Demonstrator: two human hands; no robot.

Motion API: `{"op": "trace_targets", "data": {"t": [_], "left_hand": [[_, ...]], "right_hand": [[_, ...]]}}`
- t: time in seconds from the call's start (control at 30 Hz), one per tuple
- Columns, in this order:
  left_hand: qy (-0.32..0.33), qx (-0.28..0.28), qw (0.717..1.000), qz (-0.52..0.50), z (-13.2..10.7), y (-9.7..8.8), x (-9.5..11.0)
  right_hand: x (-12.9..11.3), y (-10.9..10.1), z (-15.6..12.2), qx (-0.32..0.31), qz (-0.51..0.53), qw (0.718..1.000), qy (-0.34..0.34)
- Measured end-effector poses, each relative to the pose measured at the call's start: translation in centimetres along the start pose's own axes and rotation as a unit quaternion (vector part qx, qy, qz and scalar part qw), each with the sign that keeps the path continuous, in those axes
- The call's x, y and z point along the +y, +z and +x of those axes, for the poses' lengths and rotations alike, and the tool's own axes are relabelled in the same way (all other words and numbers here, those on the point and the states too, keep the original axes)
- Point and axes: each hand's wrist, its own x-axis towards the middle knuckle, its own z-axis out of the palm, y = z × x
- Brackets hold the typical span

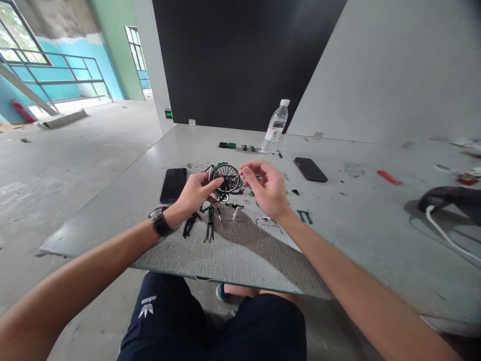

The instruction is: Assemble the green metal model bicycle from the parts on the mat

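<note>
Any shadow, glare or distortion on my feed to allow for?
Head view: the far-left window looks overexposed; a shadow darkens the table below the right hand. Also head view: wide-angle stretch elongates the forearms; small parts lack fine detail.

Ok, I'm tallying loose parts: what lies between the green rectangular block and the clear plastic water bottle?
In the head view, two small dark parts lie on the grey tabletop between the block and the bottle.

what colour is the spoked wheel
The spoked wheel is black with a thin pale ring, seen in the head view.
</note>
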Motion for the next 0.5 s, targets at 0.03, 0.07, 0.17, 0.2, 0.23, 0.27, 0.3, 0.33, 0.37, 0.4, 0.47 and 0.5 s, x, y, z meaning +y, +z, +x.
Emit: {"op": "trace_targets", "data": {"t": [0.03, 0.07, 0.17, 0.2, 0.23, 0.27, 0.3, 0.33, 0.37, 0.4, 0.47, 0.5], "left_hand": [[0.001, 0.001, 1.000, 0.003, 0.0, 0.0, 0.1], [0.002, 0.001, 1.000, 0.006, -0.1, 0.0, 0.1], [0.011, -0.003, 1.000, 0.018, -0.1, 0.0, 0.3], [0.015, -0.005, 1.000, 0.023, -0.2, 0.0, 0.2], [0.019, -0.008, 0.999, 0.029, -0.2, 0.0, 0.2], [0.022, -0.011, 0.999, 0.036, -0.2, 0.0, 0.1], [0.024, -0.013, 0.999, 0.045, -0.1, 0.0, 0.0], [0.027, -0.014, 0.998, 0.054, -0.1, 0.0, -0.2], [0.030, -0.014, 0.997, 0.066, -0.1, 0.0, -0.3], [0.033, -0.014, 0.996, 0.078, -0.1, 0.0, -0.4], [0.038, -0.017, 0.994, 0.105, -0.1, 0.0, -0.5], [0.039, -0.020, 0.992, 0.118, -0.2, 0.0, -0.5]], "right_hand": [[0.0, 0.0, 0.0, -0.002, 0.012, 1.000, -0.003], [-0.1, 0.1, 0.0, -0.003, 0.024, 1.000, -0.007], [-0.1, 0.3, 0.0, -0.003, 0.040, 0.999, -0.013], [0.0, 0.3, 0.1, -0.002, 0.039, 0.999, -0.014], [0.0, 0.3, 0.1, -0.002, 0.035, 0.999, -0.015], [0.1, 0.2, 0.1, -0.002, 0.029, 0.999, -0.018], [0.2, 0.1, 0.2, -0.001, 0.020, 1.000, -0.023], [0.2, 0.0, 0.2, 0.002, 0.008, 1.000, -0.028], [0.2, -0.2, 0.2, 0.002, -0.011, 0.999, -0.031], [0.1, -0.4, 0.2, -0.002, -0.036, 0.999, -0.031], [-0.3, -0.7, 0.1, -0.023, -0.099, 0.994, -0.030], [-0.6, -0.8, 0.1, -0.040, -0.132, 0.990, -0.033]]}}
